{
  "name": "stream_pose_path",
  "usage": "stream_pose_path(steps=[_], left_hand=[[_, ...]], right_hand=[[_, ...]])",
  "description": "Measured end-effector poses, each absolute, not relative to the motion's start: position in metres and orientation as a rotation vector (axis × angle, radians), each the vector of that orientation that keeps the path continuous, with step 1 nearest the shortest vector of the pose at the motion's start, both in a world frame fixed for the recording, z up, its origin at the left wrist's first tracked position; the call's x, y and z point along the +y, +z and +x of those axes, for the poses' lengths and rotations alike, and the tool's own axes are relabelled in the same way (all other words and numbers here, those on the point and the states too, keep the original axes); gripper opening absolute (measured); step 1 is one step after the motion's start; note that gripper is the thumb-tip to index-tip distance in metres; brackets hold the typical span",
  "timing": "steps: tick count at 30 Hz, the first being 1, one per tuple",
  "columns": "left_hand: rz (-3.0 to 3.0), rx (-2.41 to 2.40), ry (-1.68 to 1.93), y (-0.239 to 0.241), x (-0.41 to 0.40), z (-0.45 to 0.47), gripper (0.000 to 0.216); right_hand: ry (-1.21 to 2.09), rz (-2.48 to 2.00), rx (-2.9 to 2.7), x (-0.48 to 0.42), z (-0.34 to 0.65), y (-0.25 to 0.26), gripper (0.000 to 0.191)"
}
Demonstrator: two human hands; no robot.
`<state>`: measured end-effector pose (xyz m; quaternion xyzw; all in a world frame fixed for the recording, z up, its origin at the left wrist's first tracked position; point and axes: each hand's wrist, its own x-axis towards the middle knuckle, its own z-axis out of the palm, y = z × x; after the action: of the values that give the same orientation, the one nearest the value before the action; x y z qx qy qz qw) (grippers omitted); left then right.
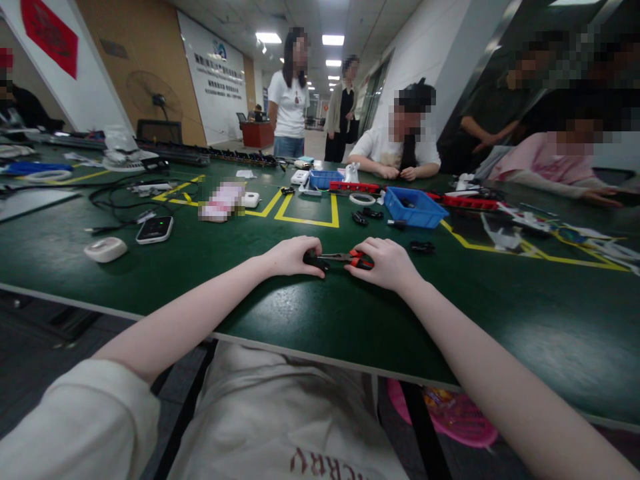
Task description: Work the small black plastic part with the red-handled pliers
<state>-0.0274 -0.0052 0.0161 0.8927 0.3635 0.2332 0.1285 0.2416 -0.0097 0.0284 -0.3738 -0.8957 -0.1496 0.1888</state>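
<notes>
Long-nosed pliers [340, 257], slim grey metal with red-and-black handles, point leftward over the green tabletop [300, 313], handles gripped by the right hand [389, 262], tips at a small black piece [321, 263] pinched in the left hand [294, 256]; beyond sit a black bundle [423, 247], then a blue bin [417, 213]
</notes>
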Motion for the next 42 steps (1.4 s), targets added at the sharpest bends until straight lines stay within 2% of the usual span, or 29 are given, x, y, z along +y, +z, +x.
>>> stream_pose_path(steps=[9, 17, 26, 42], left_hand=[[2.587, 1.034, 0.661, 0.0185, -0.007, -0.0281, 0.042], [2.556, 0.995, 0.678, 0.0202, -0.01, -0.0291, 0.024], [2.521, 0.955, 0.681, 0.0224, -0.0104, -0.0299, 0.037], [2.428, 0.893, 0.745, 0.0169, -0.0064, -0.0308, 0.034]], right_hand=[[-0.41, -1.053, -2.526, -0.0104, 0.2402, 0.0286, 0.031], [-0.413, -1.055, -2.495, -0.0069, 0.2453, 0.0289, 0.034], [-0.418, -1.068, -2.476, -0.006, 0.2479, 0.0305, 0.034], [-0.501, -0.986, -2.457, -0.0065, 0.2439, 0.0315, 0.033]])
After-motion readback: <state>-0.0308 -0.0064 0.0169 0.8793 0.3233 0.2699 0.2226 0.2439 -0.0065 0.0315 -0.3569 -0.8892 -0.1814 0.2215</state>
